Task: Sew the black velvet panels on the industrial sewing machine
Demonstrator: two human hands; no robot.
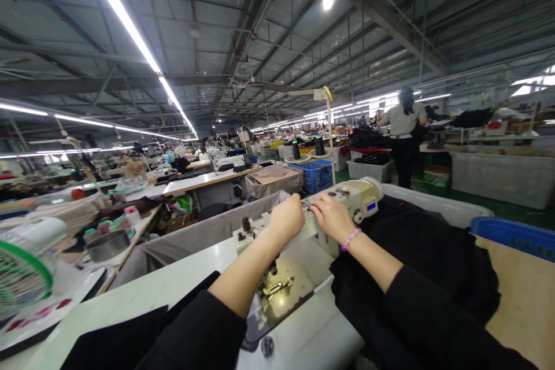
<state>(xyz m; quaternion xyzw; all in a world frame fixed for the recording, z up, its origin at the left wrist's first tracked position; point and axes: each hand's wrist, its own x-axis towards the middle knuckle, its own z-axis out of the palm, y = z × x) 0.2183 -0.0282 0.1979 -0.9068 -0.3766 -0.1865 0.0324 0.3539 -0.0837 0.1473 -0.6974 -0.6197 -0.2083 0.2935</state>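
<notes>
I'd steady left hand [288,217] and right hand [333,217] against the sewing machine [309,226] — both grips pinched narrow, can't tell on what.

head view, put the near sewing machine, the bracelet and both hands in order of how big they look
1. Sewing machine, partly hidden by the arms
2. Left hand and right hand: too alike to rank
3. Bracelet, clearly smallest
</notes>
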